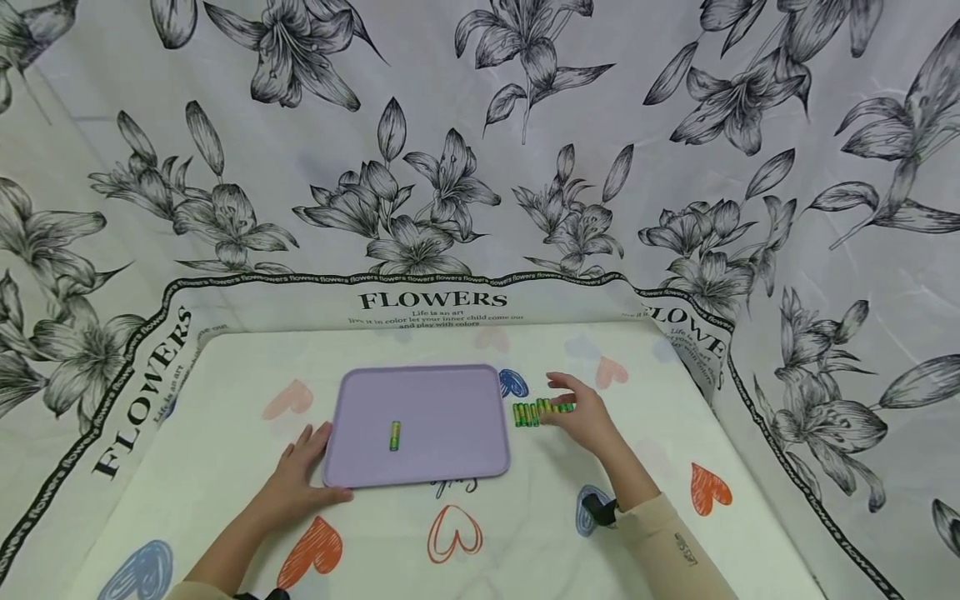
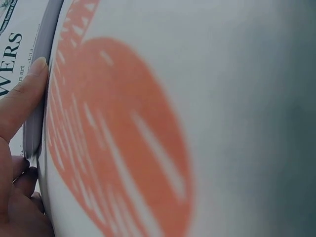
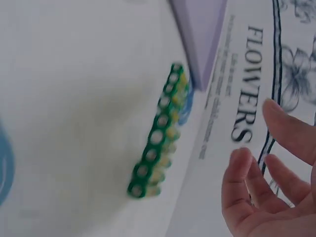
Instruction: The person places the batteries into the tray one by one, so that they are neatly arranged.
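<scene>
A purple tray [image 1: 450,425] lies on the table with one green-and-yellow battery [image 1: 394,436] upon it. My left hand [image 1: 296,477] rests at the tray's near left corner, its thumb along the front edge and its fingers spread by the left side. In the left wrist view, the thumb [image 2: 24,98] touches the tray's edge [image 2: 39,94]. To the right of the tray stretches a row of several batteries [image 3: 157,136], lying side by side. My right hand [image 1: 583,414] is over the right end of this row; the right wrist view shows its thumb and fingers parted with nothing between them.
A white tablecloth [image 1: 390,533] printed with hearts covers the table. Flower-print fabric [image 1: 435,167] hangs at the back and along both sides. A dark strap [image 1: 598,508] circles the right wrist.
</scene>
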{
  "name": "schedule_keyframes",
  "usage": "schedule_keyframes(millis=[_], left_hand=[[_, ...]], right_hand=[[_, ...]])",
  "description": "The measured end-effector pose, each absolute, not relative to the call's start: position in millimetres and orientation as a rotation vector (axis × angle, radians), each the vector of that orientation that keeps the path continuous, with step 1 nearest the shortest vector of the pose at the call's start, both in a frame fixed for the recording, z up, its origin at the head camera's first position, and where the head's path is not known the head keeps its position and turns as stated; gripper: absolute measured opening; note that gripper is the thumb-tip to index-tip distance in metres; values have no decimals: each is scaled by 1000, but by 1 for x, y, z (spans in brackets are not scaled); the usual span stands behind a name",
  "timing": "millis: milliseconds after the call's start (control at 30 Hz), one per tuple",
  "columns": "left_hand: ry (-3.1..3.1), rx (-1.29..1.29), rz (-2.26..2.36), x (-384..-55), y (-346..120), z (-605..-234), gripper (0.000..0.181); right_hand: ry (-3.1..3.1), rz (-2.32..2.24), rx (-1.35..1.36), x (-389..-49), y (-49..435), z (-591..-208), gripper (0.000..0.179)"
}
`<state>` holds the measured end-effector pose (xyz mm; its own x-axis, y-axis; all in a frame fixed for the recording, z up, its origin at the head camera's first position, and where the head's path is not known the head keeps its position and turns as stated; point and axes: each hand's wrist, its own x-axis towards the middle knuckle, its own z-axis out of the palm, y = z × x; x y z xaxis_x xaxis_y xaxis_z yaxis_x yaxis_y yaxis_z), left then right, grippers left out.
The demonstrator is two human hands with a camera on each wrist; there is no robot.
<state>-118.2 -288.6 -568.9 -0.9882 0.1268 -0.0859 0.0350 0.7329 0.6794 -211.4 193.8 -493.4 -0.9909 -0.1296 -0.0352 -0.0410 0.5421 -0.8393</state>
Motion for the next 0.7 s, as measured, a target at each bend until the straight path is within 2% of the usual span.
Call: schedule_keyframes(millis=[300, 700], left_hand=[[2803, 120, 1108, -117, -288, -569, 128], [2788, 195, 1198, -118, -291, -568, 126]], right_hand=[[2694, -1287, -84, -218, 236, -513, 80], [2626, -1189, 104, -231, 252, -538, 73]])
